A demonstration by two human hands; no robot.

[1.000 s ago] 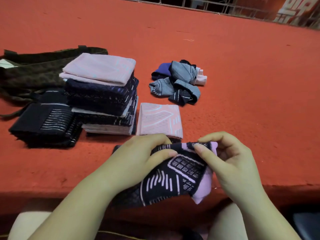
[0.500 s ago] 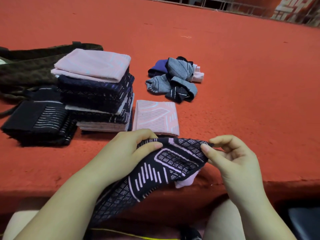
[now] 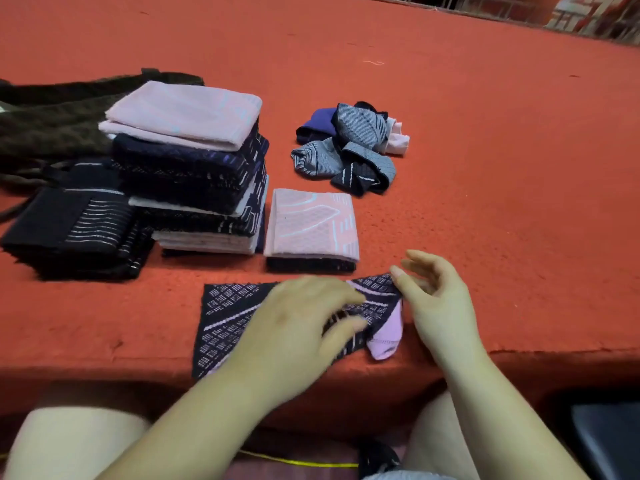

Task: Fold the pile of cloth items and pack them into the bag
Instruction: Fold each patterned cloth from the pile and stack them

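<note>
Lying flat at the near edge of our red felt-covered table (image 3: pixel 485 202), the black patterned knit cloth with a pink lining (image 3: pixel 225 317) shows pale diamond checks and stripes. Our left hand (image 3: pixel 298 327) presses it with spread, straight fingers, while our right hand (image 3: pixel 436 299) pinches its far right corner between thumb and curled fingers.

The bench (image 3: pixel 485 168) wears a matt red-orange covering, felt-like and faintly pebbled. The dark cloth (image 3: pixel 228 317) lying at its near edge is a knit with a raised pale diamond and stripe pattern and a smooth lilac underside. The folded stack (image 3: pixel 194 168) is soft matt fabric, pink pieces smooth, dark ones textured. The pink folded piece (image 3: pixel 311 223) shows a fine mesh weave. The unfolded pile (image 3: pixel 346 147) is ribbed grey and navy knit. The bag (image 3: pixel 52 126) is coarse, dull brown woven cloth
</note>
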